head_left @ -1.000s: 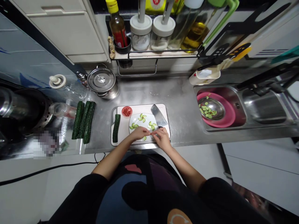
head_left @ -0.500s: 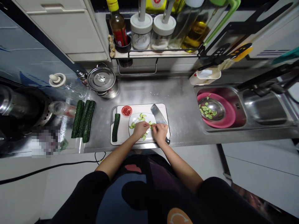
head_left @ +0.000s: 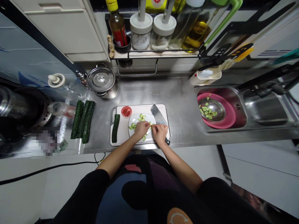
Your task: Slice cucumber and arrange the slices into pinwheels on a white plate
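Stainless steel counter (head_left: 182,102) runs right to a sink (head_left: 241,117) holding a pink basin (head_left: 230,114). On a pale cutting board (head_left: 123,132), a white plate (head_left: 149,117) carries curved green cucumber slices (head_left: 141,119) in small swirls. Over its right side, left hand (head_left: 141,129) and right hand (head_left: 160,133) nearly meet, fingertips drawn together; anything pinched is too small to tell. A bumpy dark cucumber (head_left: 115,128) and flat metal cleaver (head_left: 158,114) flank the plate.
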`<action>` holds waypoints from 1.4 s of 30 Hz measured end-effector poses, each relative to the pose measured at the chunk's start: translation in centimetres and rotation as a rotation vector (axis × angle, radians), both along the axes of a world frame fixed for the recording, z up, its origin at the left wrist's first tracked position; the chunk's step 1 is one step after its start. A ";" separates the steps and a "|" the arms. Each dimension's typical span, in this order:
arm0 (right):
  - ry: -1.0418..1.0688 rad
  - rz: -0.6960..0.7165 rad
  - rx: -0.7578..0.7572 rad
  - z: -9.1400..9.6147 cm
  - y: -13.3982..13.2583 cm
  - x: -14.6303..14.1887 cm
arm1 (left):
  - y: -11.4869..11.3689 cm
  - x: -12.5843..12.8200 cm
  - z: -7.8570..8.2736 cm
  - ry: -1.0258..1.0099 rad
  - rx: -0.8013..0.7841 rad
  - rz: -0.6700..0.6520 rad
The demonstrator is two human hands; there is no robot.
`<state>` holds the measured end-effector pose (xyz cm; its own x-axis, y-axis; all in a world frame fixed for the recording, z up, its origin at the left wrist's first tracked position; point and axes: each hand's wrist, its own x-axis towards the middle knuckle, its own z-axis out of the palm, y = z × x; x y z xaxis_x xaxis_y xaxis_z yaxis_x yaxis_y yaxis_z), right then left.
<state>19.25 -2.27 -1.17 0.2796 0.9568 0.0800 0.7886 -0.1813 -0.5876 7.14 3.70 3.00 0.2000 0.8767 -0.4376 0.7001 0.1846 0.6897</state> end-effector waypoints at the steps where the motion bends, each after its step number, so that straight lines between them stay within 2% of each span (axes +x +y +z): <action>1: 0.007 -0.003 0.000 -0.1 0.0 0.0 | 0.0 0.0 0.0 0.009 0.011 -0.008; 9: 0.042 -0.007 -0.009 -0.3 0.1 0.0 | 0.1 0.3 -0.4 0.052 0.045 -0.060; 22: 0.028 0.016 0.036 -0.2 0.1 0.2 | 0.3 0.3 -1.0 0.012 0.034 -0.055; 36: 0.012 0.028 0.066 0.3 0.1 0.2 | 0.3 0.2 -0.6 -0.005 0.029 -0.053; 39: -0.004 0.039 0.092 0.4 0.0 0.4 | 0.4 -0.1 -0.3 -0.004 0.043 -0.025; 42: -0.017 0.061 0.132 0.8 0.0 0.8 | 0.9 -1.5 0.6 -0.007 0.114 0.045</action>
<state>20.08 -2.31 -0.38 0.2186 0.9528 0.2107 0.8057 -0.0544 -0.5899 5.64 4.59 3.58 0.1624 0.9287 -0.3333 0.6881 0.1355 0.7128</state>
